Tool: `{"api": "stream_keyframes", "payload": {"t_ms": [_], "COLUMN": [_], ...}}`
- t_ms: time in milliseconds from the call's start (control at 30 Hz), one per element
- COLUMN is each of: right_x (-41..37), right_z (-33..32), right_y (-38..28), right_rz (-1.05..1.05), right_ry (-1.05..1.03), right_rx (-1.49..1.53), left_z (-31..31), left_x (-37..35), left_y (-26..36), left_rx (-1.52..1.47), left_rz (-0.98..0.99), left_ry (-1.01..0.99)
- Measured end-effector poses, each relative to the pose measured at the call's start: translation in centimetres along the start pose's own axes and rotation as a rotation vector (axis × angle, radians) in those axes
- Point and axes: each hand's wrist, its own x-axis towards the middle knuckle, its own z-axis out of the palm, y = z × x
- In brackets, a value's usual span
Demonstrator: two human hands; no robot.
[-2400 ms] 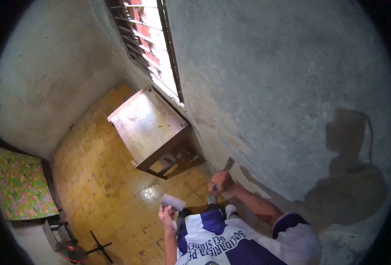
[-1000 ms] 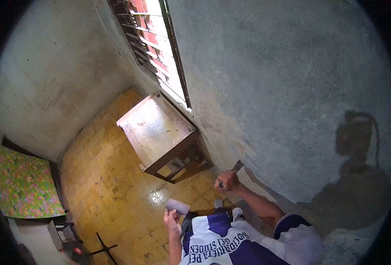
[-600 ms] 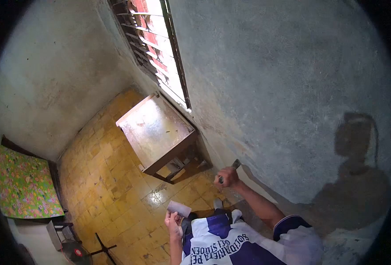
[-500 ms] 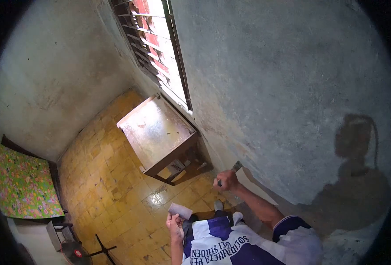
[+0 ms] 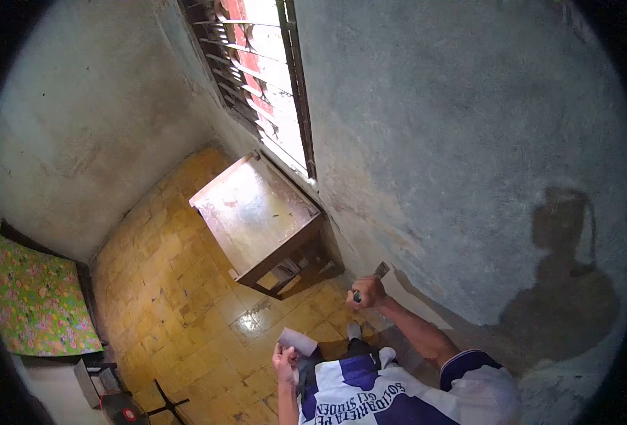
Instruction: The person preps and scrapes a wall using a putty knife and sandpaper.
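Note:
My right hand (image 5: pixel 367 292) is wrapped round the dark handle of a scraper, whose flat blade (image 5: pixel 382 269) points up toward the grey wall (image 5: pixel 462 177). Lower down, over the floor, my left hand (image 5: pixel 284 359) grips a pale pinkish piece of sandpaper (image 5: pixel 298 341) that looks curved or folded. The two hands are apart.
A wooden table (image 5: pixel 256 205) stands against the wall below a barred window (image 5: pixel 264 78). At the left are a green floral cloth (image 5: pixel 40 297) and a dark fan (image 5: pixel 122 409) near the yellow tiled floor (image 5: pixel 178 304). A shadow falls on the right wall.
My left hand and the sandpaper have shifted slightly right in view. My right hand has turned a little, with the scraper still in it. The camera view has moved slightly.

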Motion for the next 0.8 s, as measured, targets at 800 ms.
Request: {"api": "stream_keyframes", "payload": {"t_ms": [800], "right_x": [-3.1], "right_z": [8.7], "right_y": [-7.4], "right_rz": [0.694], "right_ry": [-0.011], "right_rx": [-0.063], "left_z": [-7.4], "left_x": [4.9], "left_y": [10.6], "left_rx": [0.098], "left_rz": [-0.034], "left_ry": [-0.034]}}
